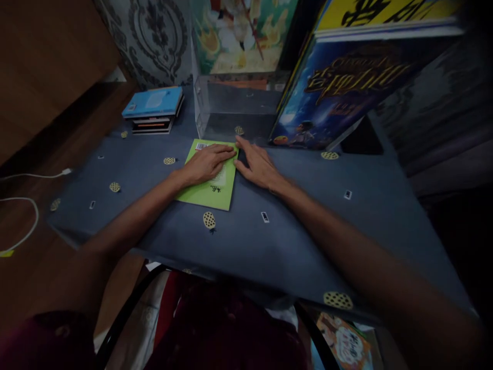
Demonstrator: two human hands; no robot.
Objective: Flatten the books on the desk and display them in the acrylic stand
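Note:
A thin lime-green book [204, 198] lies flat on the dark patterned tablecloth, a barcode near its far left corner. My left hand [208, 164] rests palm down across the book, fingers stretched toward its right edge and covering part of the cover. Beside that right edge is my right hand [257, 163], its fingers extended and the thumb apart. Those fingertips reach the book's far right corner; whether they press on it I cannot tell.
Behind the book stands a clear acrylic holder [234, 105] with a picture book in it. Large upright books [335, 97] lean at the right, by a dark flat object [362, 137]. A small book stack [154, 105] sits at left. White cables [36, 205] lie beyond the left edge.

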